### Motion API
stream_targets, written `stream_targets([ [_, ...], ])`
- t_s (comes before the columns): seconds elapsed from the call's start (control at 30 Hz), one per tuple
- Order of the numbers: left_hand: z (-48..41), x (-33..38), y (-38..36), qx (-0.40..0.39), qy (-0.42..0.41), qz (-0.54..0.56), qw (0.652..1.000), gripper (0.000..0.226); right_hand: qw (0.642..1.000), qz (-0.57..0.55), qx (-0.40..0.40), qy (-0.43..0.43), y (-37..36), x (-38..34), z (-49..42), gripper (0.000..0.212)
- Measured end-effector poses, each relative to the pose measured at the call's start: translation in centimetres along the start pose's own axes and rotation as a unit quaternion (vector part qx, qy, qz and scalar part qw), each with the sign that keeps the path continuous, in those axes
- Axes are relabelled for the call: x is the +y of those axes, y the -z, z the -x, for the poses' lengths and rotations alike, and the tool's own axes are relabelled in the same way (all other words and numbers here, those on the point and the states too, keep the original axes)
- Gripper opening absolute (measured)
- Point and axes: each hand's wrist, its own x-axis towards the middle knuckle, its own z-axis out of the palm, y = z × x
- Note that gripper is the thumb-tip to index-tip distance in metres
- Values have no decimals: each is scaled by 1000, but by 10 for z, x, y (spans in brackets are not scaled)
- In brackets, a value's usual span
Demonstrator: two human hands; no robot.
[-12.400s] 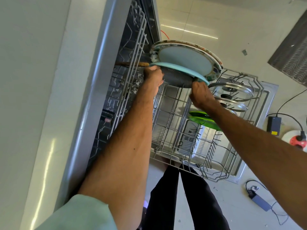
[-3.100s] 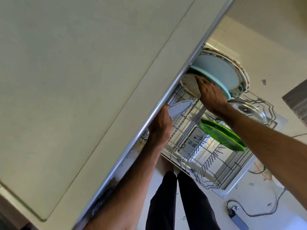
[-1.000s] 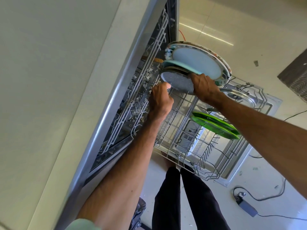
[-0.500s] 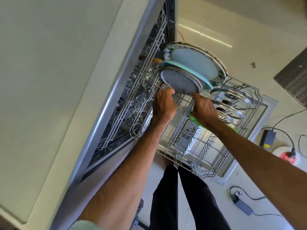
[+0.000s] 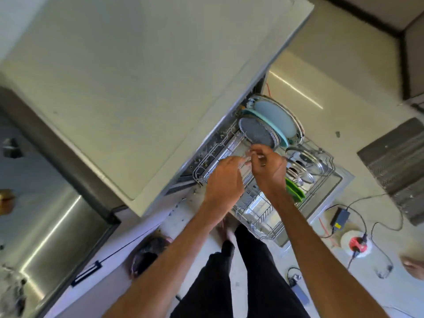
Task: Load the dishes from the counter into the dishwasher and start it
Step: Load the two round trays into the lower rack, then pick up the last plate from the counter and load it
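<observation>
Beyond the grip of the right hand point(image 5: 268, 166) stands the grey plate point(image 5: 257, 133).

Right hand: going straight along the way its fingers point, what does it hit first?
Most likely the grey speckled plate, standing on edge in the rack just ahead of the right hand. Depth is unclear in this single view, so the hand might pass just in front of the plate's face.

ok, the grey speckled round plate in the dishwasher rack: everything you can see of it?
The grey speckled round plate has a dark, stone-like face and a thin paler rim. It stands on edge, tilted, at the far end of the wire rack, in front of a teal plate. The right hand reaches close under its lower edge; whether it touches is unclear.
</observation>
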Motion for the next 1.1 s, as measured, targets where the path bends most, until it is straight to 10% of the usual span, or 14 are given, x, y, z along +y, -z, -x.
stream_targets([
  [0.23, 73, 22, 122, 169, -33, 23, 985, 27, 993, -71, 35, 88, 11, -161, 59, 15],
  [0.53, 242, -56, 243, 299, 157, 3, 941, 28, 964, 3, -208, 163, -80, -281, 184, 18],
  [1.1, 634, -178, 286, 420, 481, 61, 767, 25, 720, 159, -525, 426, -255, -385, 508, 5],
])
